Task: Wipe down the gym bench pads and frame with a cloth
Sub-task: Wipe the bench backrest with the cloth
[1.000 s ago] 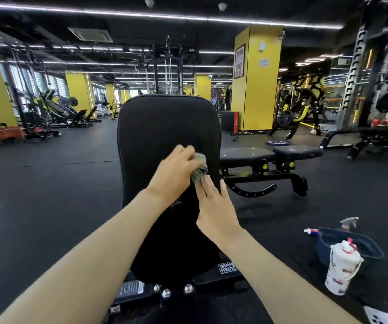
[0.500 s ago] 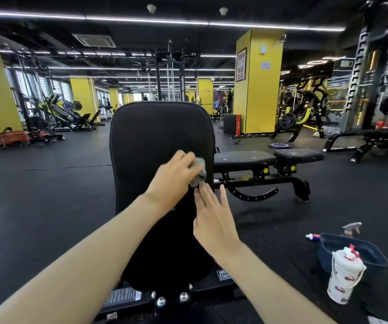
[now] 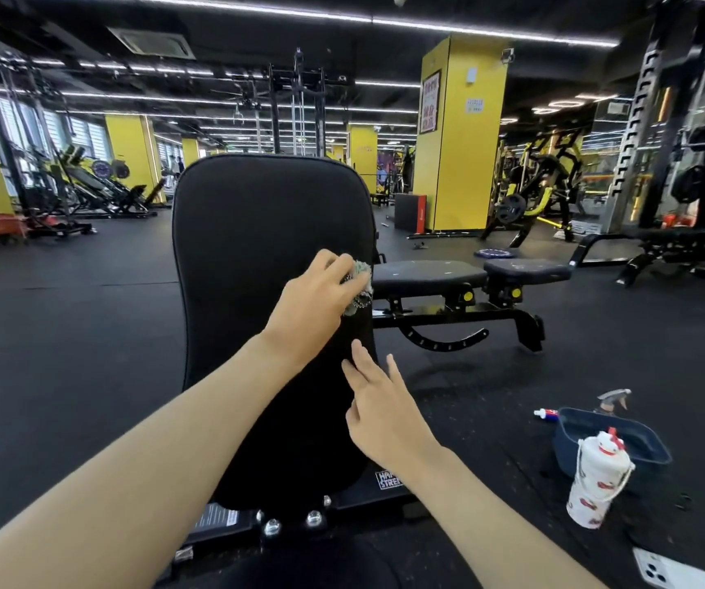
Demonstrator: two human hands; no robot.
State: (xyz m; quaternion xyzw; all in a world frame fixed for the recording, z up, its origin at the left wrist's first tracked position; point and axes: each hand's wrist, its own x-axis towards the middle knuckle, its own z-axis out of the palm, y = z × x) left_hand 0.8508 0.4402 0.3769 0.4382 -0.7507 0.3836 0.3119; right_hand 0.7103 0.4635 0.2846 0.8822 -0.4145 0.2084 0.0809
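While clamped on the cloth (image 3: pixel 360 277) at the 3 o'clock edge of the back pad (image 3: pixel 257 248), left grip (image 3: pixel 314 310) pressed there, right grip (image 3: pixel 387 412) below at 5 o'clock, fingers (image 3: pixel 361 361) apart and straight, touching the pad

Black back pad (image 3: pixel 257 248); grey-green cloth (image 3: pixel 360 274); white, red-patterned bottle (image 3: pixel 595 482).

A commercial gym: just right of the left hand (image 3: pixel 317 308) stands a flat weight bench (image 3: pixel 427 274). Beyond the hand rise yellow pillars (image 3: pixel 465 142) and what looks like a cable tower (image 3: pixel 297 112). Plate-loaded machines (image 3: pixel 104 180) stand far to its left, on black rubber flooring (image 3: pixel 66 333).
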